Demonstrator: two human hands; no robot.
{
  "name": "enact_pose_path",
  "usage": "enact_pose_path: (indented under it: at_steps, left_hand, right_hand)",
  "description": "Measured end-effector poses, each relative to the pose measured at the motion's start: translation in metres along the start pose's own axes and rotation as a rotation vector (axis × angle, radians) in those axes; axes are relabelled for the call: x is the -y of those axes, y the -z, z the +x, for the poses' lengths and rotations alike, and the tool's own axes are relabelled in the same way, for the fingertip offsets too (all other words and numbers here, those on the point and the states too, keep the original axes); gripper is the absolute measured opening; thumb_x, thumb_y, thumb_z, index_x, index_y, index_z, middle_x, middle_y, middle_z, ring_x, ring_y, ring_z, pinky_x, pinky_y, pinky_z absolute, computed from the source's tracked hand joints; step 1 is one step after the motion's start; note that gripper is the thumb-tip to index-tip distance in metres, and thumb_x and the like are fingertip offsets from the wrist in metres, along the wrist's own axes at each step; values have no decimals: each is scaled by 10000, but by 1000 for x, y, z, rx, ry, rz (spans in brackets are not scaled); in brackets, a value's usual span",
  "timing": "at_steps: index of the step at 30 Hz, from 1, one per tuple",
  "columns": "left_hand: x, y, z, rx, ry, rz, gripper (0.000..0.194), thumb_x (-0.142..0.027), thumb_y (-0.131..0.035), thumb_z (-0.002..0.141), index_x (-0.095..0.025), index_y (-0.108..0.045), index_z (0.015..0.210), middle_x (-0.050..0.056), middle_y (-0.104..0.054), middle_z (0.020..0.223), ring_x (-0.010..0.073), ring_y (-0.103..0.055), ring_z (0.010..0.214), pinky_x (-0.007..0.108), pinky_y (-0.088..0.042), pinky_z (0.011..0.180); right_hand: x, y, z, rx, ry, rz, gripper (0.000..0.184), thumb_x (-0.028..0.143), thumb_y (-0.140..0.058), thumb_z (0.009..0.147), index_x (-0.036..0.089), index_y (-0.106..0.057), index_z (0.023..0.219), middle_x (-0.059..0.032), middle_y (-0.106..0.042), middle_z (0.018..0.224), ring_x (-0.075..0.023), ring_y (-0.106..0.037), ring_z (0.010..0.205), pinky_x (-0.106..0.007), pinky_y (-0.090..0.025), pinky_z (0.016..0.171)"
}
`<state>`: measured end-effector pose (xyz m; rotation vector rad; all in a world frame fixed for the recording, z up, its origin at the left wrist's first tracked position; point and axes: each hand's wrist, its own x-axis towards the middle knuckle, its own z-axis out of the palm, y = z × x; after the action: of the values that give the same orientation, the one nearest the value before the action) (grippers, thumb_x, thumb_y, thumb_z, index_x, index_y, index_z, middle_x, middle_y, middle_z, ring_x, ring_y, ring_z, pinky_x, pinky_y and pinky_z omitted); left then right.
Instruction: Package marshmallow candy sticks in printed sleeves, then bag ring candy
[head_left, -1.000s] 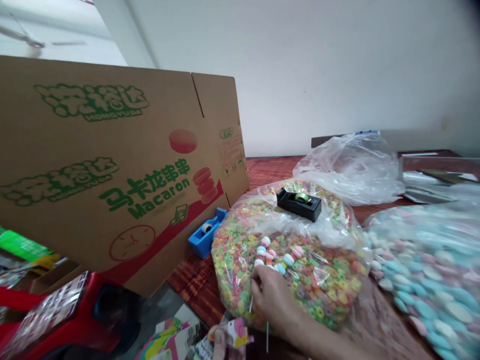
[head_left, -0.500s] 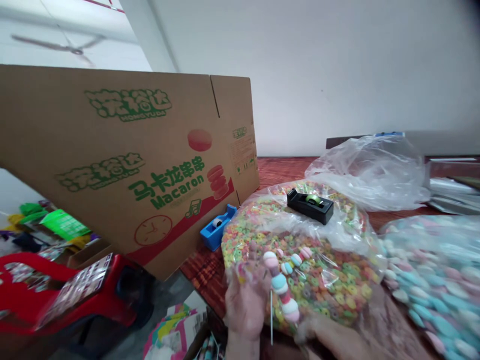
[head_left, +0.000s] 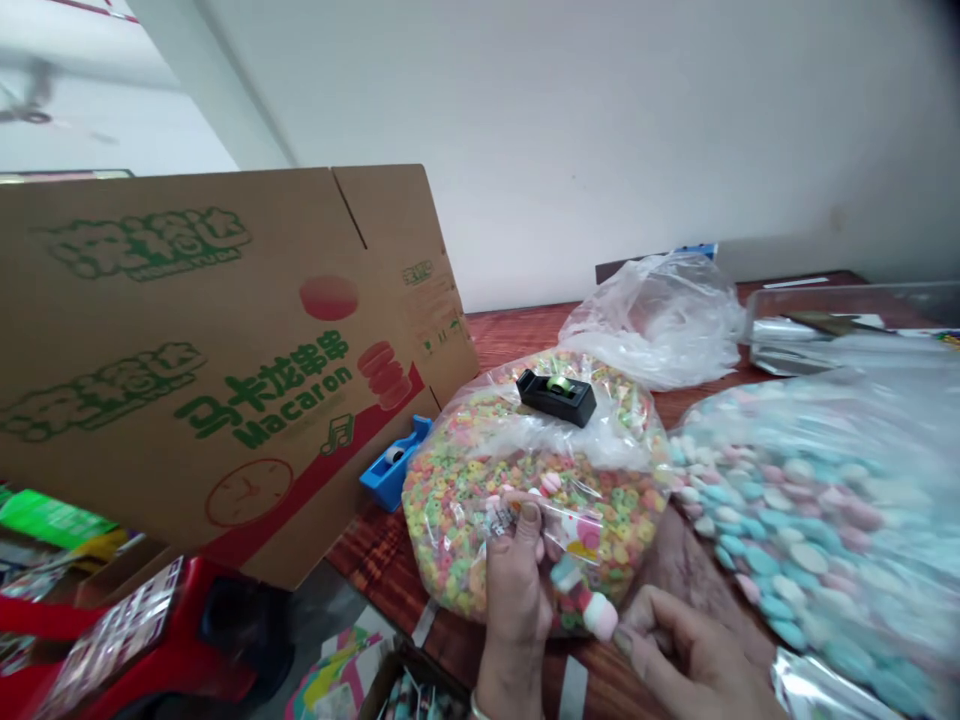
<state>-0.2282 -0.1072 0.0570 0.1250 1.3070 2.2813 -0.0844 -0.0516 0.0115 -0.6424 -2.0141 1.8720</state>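
My left hand (head_left: 516,590) is closed on a small clear printed wrapper (head_left: 574,530), held up in front of a big clear bag of coloured cereal rings (head_left: 480,470). My right hand (head_left: 679,655) pinches the lower end of a candy skewer (head_left: 589,600) of pink, blue and white pieces, whose upper part lies against or inside the wrapper; I cannot tell which. A black tape dispenser (head_left: 556,397) rests on top of the ring bag.
A large cardboard "Macaron" box (head_left: 225,370) leans at the left with a blue tape dispenser (head_left: 391,470) at its foot. A bag of pastel candies (head_left: 810,510) fills the right; crumpled clear plastic (head_left: 660,320) lies behind. A red stool (head_left: 150,630) stands below left.
My right hand lifted the candy skewer off the ring bag and brought it to the wrapper, which my left hand raised. The view swung left and right.
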Motion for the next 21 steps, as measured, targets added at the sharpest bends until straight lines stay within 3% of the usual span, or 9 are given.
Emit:
enact_pose_path:
  at_steps: [7,13,17,21]
  left_hand:
    - [25,-16,-15,200,51,160,358,-433,-822,671,-157,-594,685,-54,-544,468,64,-443,412,173,-343,427]
    - [39,-25,-20,162,70,0,303,-368,-837,674,-163,-638,774,-27,-628,658,94,-572,592,189,-459,559]
    - [33,-34,-20,229,64,-96,172,-289,-787,748,-163,-672,771,28,-690,823,139,-640,772,274,-527,793]
    - [23,-38,-15,130,254,-283,96,-254,-655,868,-178,-712,870,61,-715,909,165,-667,817,323,-550,793]
  right_hand:
    - [-1,14,-14,-32,45,-59,301,440,-530,873,206,-502,686,42,-480,616,-123,-449,570,-220,-342,540]
    - [-16,18,-18,-203,69,69,342,494,-520,889,214,-515,692,56,-436,586,-119,-415,538,-223,-310,504]
    - [-23,37,-18,-113,58,150,372,538,-493,917,211,-532,743,52,-424,620,-121,-394,566,-221,-301,510]
    - [-32,55,-33,-61,25,217,427,611,-535,875,203,-567,753,41,-431,657,-123,-382,597,-224,-318,550]
